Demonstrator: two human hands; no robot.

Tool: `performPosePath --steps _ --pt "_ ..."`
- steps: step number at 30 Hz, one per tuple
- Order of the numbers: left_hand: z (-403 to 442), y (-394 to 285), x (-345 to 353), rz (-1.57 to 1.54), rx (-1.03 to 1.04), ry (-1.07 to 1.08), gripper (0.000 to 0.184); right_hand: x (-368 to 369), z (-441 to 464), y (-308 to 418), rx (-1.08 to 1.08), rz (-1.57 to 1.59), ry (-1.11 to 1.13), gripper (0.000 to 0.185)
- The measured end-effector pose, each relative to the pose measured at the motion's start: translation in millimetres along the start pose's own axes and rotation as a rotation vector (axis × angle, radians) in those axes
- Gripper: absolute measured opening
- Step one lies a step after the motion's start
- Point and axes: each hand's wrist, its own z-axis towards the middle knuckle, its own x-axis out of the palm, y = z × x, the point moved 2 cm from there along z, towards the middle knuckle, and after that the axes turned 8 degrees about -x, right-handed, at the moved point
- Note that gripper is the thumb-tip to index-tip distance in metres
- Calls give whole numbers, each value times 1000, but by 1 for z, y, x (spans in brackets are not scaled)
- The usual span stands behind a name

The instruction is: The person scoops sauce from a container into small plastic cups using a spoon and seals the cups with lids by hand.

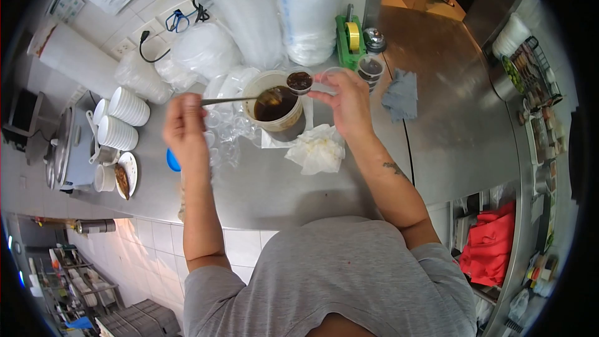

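My left hand (187, 126) is closed round the handle of a metal spoon (229, 100), whose bowl reaches into the dark liquid in a white tub (293, 120). Between the fingers of my right hand (347, 101) is a small clear cup (299, 82) with dark sauce in it, held over the tub's right rim. A crumpled white paper towel (316, 149) lies just in front of the tub. Several empty clear cups (226, 143) are spread to the left of the tub.
Behind the tub stand large bags of plastic containers (246, 12). A green tape dispenser (342, 40), filled cups (370, 68) and a grey cloth (400, 95) are at the right. Stacked white tubs (117, 132) and a plate (127, 175) stand left.
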Motion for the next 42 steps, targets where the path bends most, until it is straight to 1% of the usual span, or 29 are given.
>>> performPosePath --steps 2,5,6,9,10,13,14,17,22,25,26,30,33,34,37,38,42 --pt "-8 19 20 116 -14 155 19 -2 0 1 -23 -28 -13 13" --pt "-6 36 31 86 -142 281 20 -1 -2 2 -56 -80 2 12" --pt "-2 37 28 74 -189 241 19 0 -2 3 -68 -100 11 12" --pt "14 47 11 -100 -361 137 19 1 -3 5 -102 -138 31 11" --pt "20 55 5 -197 -434 118 18 2 -3 6 -106 -130 21 12" --pt "31 72 -7 -335 -553 73 16 3 -1 5 -116 -113 5 13" --pt "34 75 -11 -361 -574 57 15 4 0 5 -117 -117 7 13" --pt "45 72 -20 -404 -545 22 16 8 2 4 -114 -136 19 13" --pt "63 27 -22 -439 -388 1 15 11 6 -6 -85 -170 89 10" --pt "63 -5 -8 -388 -228 27 15 20 6 -8 -59 -174 101 11" --pt "61 -12 -4 -336 -176 68 17 22 5 -9 -49 -172 103 11" --pt "27 -49 24 102 187 128 19 29 3 -8 -27 -152 102 11" --pt "11 -56 30 186 477 140 17 28 3 -9 -3 -129 82 11" --pt "9 -57 27 210 474 132 15 27 3 -9 -1 -114 78 11" --pt "11 -50 20 67 226 47 17 24 1 -10 5 -69 66 12" --pt "13 -48 18 -15 117 30 17 23 0 -11 5 -53 62 12" --pt "26 -16 2 -367 -161 21 16 21 -5 -9 2 -2 53 12"
